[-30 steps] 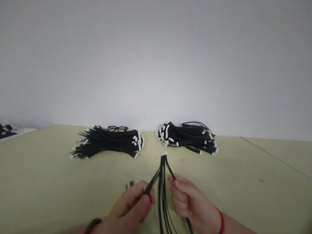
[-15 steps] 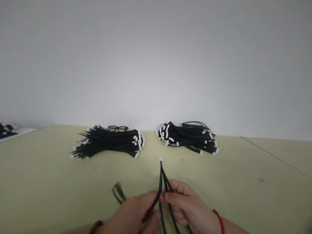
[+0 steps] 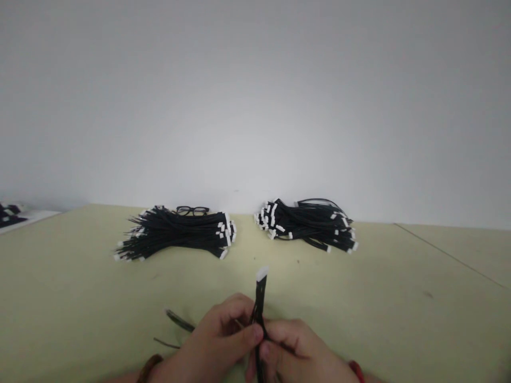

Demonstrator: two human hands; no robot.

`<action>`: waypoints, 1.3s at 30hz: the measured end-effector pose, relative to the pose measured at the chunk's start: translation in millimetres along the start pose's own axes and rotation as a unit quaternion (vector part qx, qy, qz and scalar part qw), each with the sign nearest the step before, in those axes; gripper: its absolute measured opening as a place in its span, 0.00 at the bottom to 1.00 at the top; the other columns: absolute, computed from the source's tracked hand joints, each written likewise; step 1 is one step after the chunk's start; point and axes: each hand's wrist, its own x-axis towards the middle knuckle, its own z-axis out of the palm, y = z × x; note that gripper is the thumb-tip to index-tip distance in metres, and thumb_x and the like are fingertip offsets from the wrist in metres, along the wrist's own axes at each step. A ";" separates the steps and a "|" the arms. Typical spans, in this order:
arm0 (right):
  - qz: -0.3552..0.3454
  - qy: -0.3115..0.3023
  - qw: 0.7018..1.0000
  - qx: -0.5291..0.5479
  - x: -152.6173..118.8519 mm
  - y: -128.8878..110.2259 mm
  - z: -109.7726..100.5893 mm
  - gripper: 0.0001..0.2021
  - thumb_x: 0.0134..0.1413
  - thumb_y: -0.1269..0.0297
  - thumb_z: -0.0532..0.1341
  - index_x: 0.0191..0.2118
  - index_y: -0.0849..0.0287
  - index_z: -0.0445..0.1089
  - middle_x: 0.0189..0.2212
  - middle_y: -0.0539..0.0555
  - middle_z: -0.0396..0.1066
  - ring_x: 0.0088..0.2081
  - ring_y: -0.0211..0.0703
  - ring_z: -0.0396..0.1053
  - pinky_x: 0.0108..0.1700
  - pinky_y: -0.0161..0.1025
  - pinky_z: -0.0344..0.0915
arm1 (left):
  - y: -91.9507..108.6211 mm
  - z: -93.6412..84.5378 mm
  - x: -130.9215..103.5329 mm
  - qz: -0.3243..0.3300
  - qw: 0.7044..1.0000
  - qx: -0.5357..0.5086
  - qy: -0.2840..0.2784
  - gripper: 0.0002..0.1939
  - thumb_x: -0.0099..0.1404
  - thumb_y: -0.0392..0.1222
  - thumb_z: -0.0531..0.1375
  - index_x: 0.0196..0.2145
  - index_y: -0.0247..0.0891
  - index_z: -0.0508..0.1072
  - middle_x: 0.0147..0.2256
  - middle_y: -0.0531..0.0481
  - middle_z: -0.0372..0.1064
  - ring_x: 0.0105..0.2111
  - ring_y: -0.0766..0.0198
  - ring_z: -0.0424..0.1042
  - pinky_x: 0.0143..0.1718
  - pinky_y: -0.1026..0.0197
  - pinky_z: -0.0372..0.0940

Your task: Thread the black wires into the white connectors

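Observation:
A black wire harness [image 3: 260,298] stands upright between my hands, its white connector [image 3: 262,273] at the top end. My left hand [image 3: 233,332] pinches the wires below the connector between thumb and fingers. On the other side, my right hand [image 3: 297,351] is closed on the same wires, a little lower. Loose black wire ends [image 3: 179,321] stick out to the left, behind my left hand. The lower part of the harness is partly hidden by my fingers.
Two piles of black harnesses with white connectors, a left pile [image 3: 179,232] and a right pile [image 3: 309,226], lie near the wall. Black-framed glasses [image 3: 192,210] rest behind the left pile. More dark cables [image 3: 11,213] lie at the far left. A seam [image 3: 447,252] crosses the table [image 3: 399,308].
The harness has turned so its white connector shows its broad side, and the spread wires are gathered together. The loose wire ends have shifted left and lower. My hands have come closer together.

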 end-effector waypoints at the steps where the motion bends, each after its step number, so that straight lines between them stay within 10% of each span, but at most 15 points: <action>1: 0.002 0.004 1.000 -0.009 -0.3 0.1 0.1 0.24 0.49 0.42 0.61 0.28 0.64 0.73 0.15 0.46 0.59 0.16 0.28 0.53 0.18 0.28 0.48 | 0.4 0.1 0.6 0.002 1.000 -0.007 0.005 0.14 0.58 0.51 0.61 0.29 0.35 0.70 0.25 0.53 0.64 0.20 0.67 0.63 0.22 0.64 0.59; 9: 0.036 0.084 0.996 0.011 4.7 7.3 -0.3 0.21 0.46 0.46 0.64 0.24 0.61 0.64 0.13 0.45 0.61 0.12 0.28 0.56 0.11 0.24 0.45 | -3.9 -0.8 1.2 0.030 0.999 0.014 0.030 0.08 0.57 0.43 0.61 0.31 0.36 0.73 0.29 0.50 0.68 0.31 0.61 0.67 0.35 0.60 0.62; 26: 0.026 0.021 0.981 0.192 7.5 3.6 -14.3 0.10 0.45 0.66 0.59 0.34 0.67 0.71 0.31 0.57 0.72 0.22 0.38 0.73 0.11 0.23 0.54 | -5.7 -4.8 1.3 0.077 0.996 0.014 0.049 0.10 0.58 0.32 0.54 0.26 0.38 0.75 0.30 0.51 0.65 0.33 0.61 0.66 0.39 0.60 0.60; 33: 0.002 -0.011 0.984 0.180 8.7 3.4 -14.7 0.14 0.38 0.64 0.70 0.34 0.64 0.74 0.29 0.52 0.71 0.19 0.31 0.67 0.15 0.25 0.56 | -3.6 -1.8 3.3 0.067 0.987 0.119 0.085 0.08 0.58 0.34 0.56 0.25 0.37 0.74 0.29 0.50 0.64 0.31 0.62 0.65 0.34 0.61 0.61; 39: -0.043 0.002 0.985 0.165 7.7 5.3 -6.7 0.15 0.37 0.63 0.73 0.34 0.61 0.74 0.19 0.43 0.64 0.15 0.24 0.49 0.15 0.25 0.47 | -4.1 0.4 -3.1 0.197 0.963 0.157 0.098 0.13 0.58 0.30 0.56 0.32 0.44 0.79 0.30 0.50 0.64 0.33 0.62 0.67 0.34 0.63 0.63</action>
